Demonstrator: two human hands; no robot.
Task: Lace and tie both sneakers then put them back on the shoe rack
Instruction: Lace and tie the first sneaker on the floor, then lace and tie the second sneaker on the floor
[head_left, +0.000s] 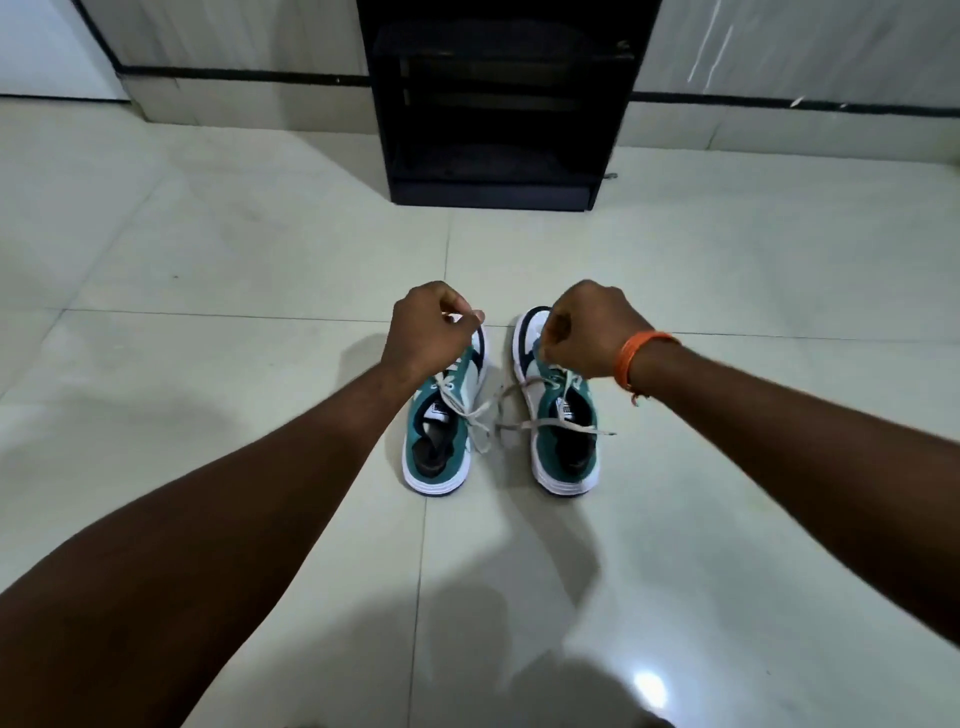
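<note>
Two teal, white and navy sneakers stand side by side on the tiled floor, toes pointing away from me. My left hand (428, 325) is closed over the front of the left sneaker (441, 441), pinching a white lace. My right hand (587, 327) is closed over the front of the right sneaker (563, 441), also gripping its lace. Loose white lace ends (493, 415) trail between the two shoes and across the right shoe's opening. The toes of both shoes are partly hidden by my fists.
A black shoe rack (498, 104) with dark shelves stands against the wall straight ahead, about one tile beyond the sneakers. Pale glossy floor tiles (260, 260) spread all around. An orange band circles my right wrist (636, 358).
</note>
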